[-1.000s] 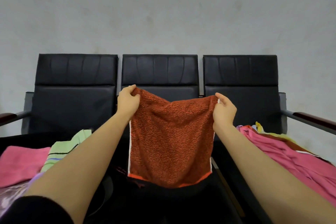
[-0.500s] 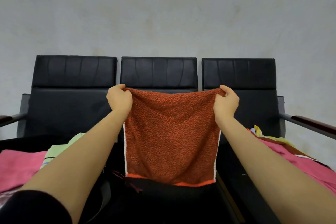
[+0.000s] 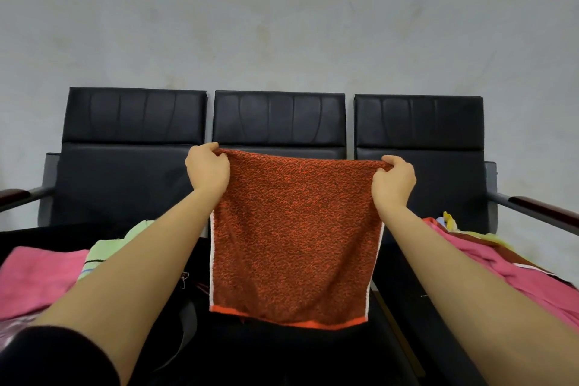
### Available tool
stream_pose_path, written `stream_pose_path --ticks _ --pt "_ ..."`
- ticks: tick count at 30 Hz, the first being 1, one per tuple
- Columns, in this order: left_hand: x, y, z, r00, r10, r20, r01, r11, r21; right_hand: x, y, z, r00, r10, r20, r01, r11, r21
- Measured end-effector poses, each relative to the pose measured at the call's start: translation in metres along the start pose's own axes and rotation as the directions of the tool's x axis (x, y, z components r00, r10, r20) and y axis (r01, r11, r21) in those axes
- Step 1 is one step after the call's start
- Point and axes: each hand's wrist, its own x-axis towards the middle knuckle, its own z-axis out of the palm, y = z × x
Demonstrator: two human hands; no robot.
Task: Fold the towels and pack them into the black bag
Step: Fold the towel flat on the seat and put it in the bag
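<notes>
Towel (image 3: 294, 238) now pulled wider and flatter than half-second ago, top edge taut. Left hand (image 3: 207, 170) pinches top left corner, right hand (image 3: 393, 180) top right. Hangs above dark bag (image 3: 282, 351), before chairs (image 3: 279, 122).

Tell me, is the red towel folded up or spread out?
Spread out. The red towel hangs flat like a sheet, its top edge stretched between the left hand and the right hand, each pinching a top corner.
</notes>
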Motion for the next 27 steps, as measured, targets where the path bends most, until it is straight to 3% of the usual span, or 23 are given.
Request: stream_pose_path --ticks 3,7,12,20,27 --pt "0.001 -0.002 0.0 1.0 0.028 -0.009 -0.027 0.999 0.045 -0.001 -0.002 0.0 0.999 -0.044 0.019 0.046 0.994 -0.104" --pt "0.0 -0.009 0.0 0.994 0.095 0.05 -0.105 0.967 0.232 -0.001 0.002 0.002 0.994 -0.099 0.043 0.107 0.958 -0.265" --pt "-0.003 -0.012 -0.001 0.984 0.153 0.092 -0.178 0.874 0.452 -0.003 0.008 0.005 0.952 -0.307 0.011 0.26 0.787 -0.559" --pt "0.003 -0.002 -0.007 0.955 0.236 0.181 -0.296 0.803 0.517 0.004 -0.002 -0.003 0.934 -0.287 0.214 0.358 0.751 -0.554" --pt "0.0 -0.012 -0.01 0.947 0.246 0.208 -0.316 0.837 0.448 -0.001 0.006 -0.002 0.943 -0.244 0.228 0.329 0.798 -0.505"
